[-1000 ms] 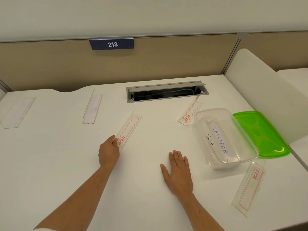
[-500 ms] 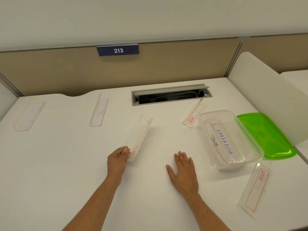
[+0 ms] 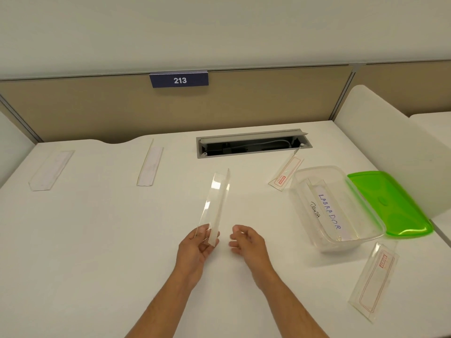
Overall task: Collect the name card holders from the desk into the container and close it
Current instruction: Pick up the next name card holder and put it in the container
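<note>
My left hand grips the near end of a clear name card holder, lifted off the white desk and pointing away from me. My right hand hovers just right of it, fingers curled and apart, holding nothing. The clear container stands at the right with labelled holders inside. Its green lid lies beside it to the right. More holders lie flat: one with red print behind the container, another red-printed holder in front of it, and two plain ones at the left.
An open grey cable tray is set into the desk's back. A beige partition with a "213" plate closes the far side. A white divider panel rises at the right, just behind the lid.
My left hand has lifted the holder off the desk and turned it up on edge. My right hand has risen from lying flat on the desk and moved toward the holder.
</note>
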